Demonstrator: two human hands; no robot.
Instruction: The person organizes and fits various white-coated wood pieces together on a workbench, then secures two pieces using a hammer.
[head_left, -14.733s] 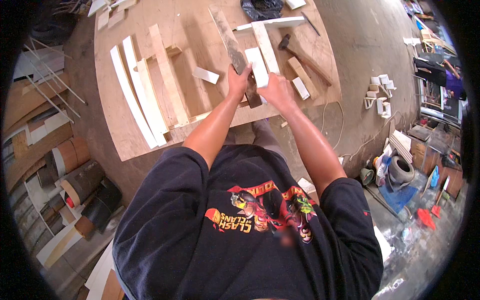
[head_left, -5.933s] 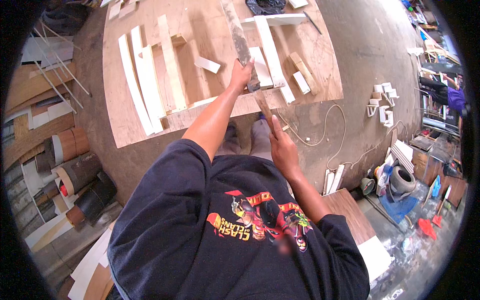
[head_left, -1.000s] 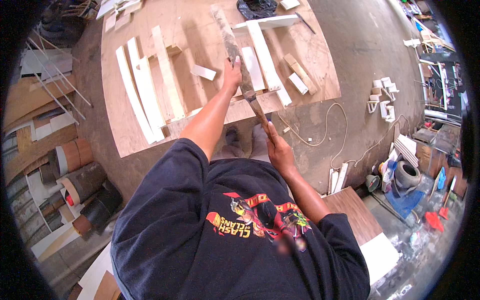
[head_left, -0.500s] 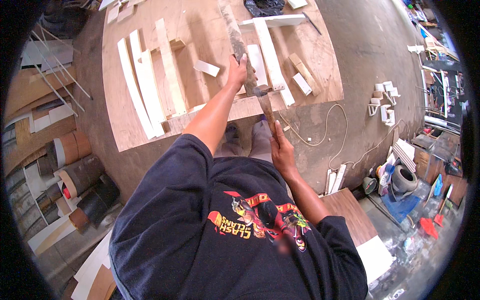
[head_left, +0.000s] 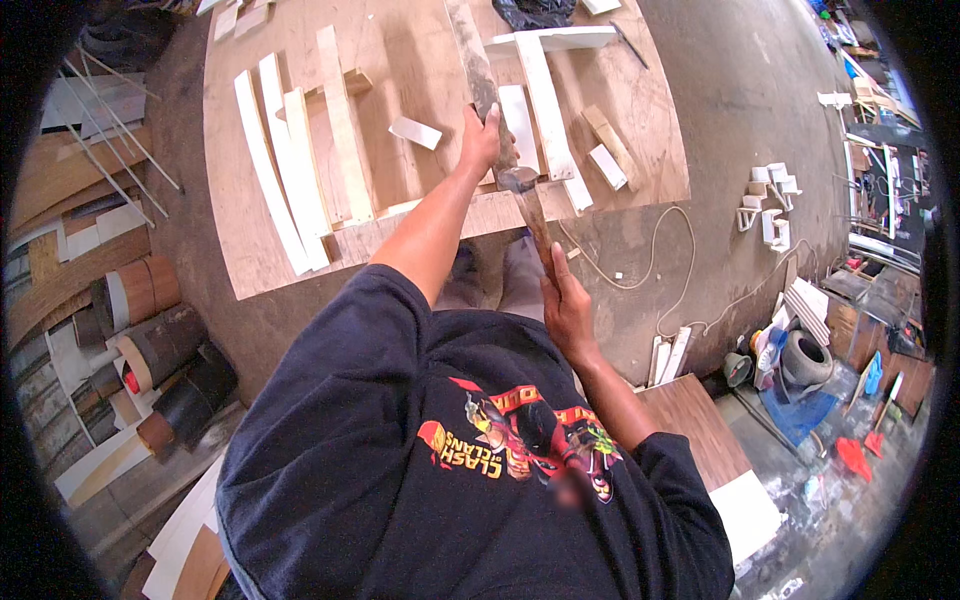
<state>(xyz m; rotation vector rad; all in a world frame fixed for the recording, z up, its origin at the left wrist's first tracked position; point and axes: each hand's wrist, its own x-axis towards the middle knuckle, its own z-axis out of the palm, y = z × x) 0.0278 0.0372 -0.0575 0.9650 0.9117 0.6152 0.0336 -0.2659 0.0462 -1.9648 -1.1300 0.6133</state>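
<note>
My left hand [head_left: 483,140] is wrapped around a long, stained wooden plank [head_left: 473,55], close to its near end. The plank stretches away from me over the plywood tabletop [head_left: 420,60]. In my right hand [head_left: 570,308] is a hammer [head_left: 535,215], its worn handle gripped near the end. The hammer's head is at the near end of the plank; whether they touch, I cannot tell. Just right of my left hand, a white strip [head_left: 513,125] and a pale frame piece [head_left: 543,110] lie on the table.
Left on the table are several pale strips [head_left: 345,140] and a small white block [head_left: 415,132]. A wood offcut [head_left: 610,145] lies right. Beyond the table's right edge are a cable [head_left: 690,262] and white pieces [head_left: 772,230] on the floor. Rolled sheets [head_left: 165,350] lie at left.
The hammer's head has shifted slightly left, now covering more of the plank's near end. My left hand keeps its hold on the plank, and the view has shifted a little.
</note>
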